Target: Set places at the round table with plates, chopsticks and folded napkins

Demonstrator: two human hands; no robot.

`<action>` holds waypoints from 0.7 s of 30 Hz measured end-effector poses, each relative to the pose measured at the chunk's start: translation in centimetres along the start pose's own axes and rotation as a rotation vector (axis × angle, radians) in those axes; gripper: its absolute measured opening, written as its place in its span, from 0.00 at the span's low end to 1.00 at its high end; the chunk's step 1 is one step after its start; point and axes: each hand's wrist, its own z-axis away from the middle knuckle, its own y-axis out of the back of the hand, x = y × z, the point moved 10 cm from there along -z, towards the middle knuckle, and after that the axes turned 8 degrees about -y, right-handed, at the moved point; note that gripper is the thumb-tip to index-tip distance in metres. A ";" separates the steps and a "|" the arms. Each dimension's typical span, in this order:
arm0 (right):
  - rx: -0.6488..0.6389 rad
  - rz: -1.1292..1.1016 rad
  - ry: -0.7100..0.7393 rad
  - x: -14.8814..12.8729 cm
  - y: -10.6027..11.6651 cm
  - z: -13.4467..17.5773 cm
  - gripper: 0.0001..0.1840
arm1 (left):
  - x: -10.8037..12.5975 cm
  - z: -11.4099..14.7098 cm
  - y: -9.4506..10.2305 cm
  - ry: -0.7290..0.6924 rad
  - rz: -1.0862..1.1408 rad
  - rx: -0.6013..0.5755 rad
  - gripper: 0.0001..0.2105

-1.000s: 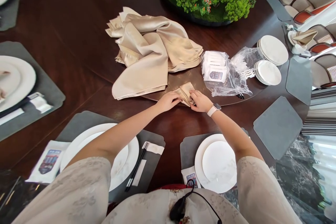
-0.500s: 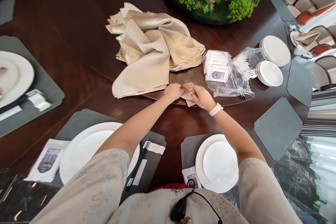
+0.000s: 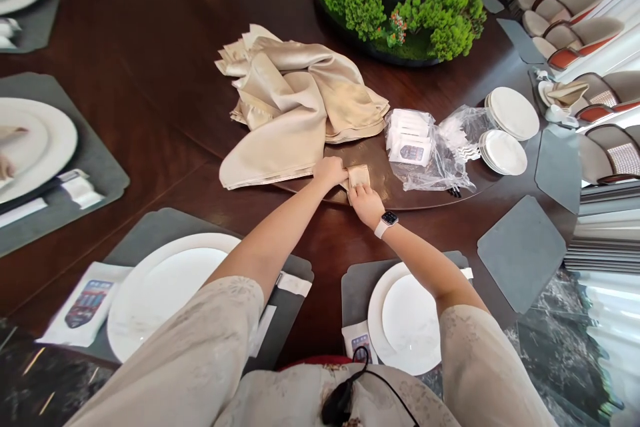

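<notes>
A beige satin napkin (image 3: 359,176), folded into a small strip, lies at the edge of the dark turntable between my hands. My left hand (image 3: 330,172) is closed on its left side, with the fingertips partly hidden. From the near right, my right hand (image 3: 367,204) grips the napkin's lower part, its fingers bent over the cloth. Just behind my left hand spreads a loose pile of beige napkins (image 3: 300,87), with one rounded fold reaching out to the left.
Right of my hands lie a plastic bag of white packets (image 3: 411,140) and stacked small plates (image 3: 504,152). A planter of green shrubs (image 3: 395,7) stands behind. Place settings with white plates (image 3: 165,287) line the near edge. At far left, another person's hand (image 3: 6,167) shows over a plate.
My right hand has moved left and nearer to me, turning so the watch face shows. The napkin between my hands now looks like a flatter, neater strip. The view has shifted slightly.
</notes>
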 end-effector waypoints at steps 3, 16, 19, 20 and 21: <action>0.022 -0.139 -0.129 1.9 1.6 0.7 0.16 | -0.2 2.4 2.3 -0.171 0.227 0.201 0.14; -0.128 -1.462 -0.641 4.9 -2.4 27.6 0.17 | 7.3 24.4 -15.4 0.162 1.523 -0.249 0.26; -0.103 -1.489 -0.740 6.8 -4.1 33.1 0.17 | 9.3 27.7 -19.2 0.282 1.473 -0.291 0.23; -0.089 -1.486 -0.771 7.7 -4.6 34.5 0.17 | 9.6 28.6 -20.3 0.330 1.440 -0.296 0.20; -0.071 -1.472 -0.799 8.7 -5.0 35.7 0.17 | 9.9 29.4 -21.3 0.382 1.403 -0.301 0.18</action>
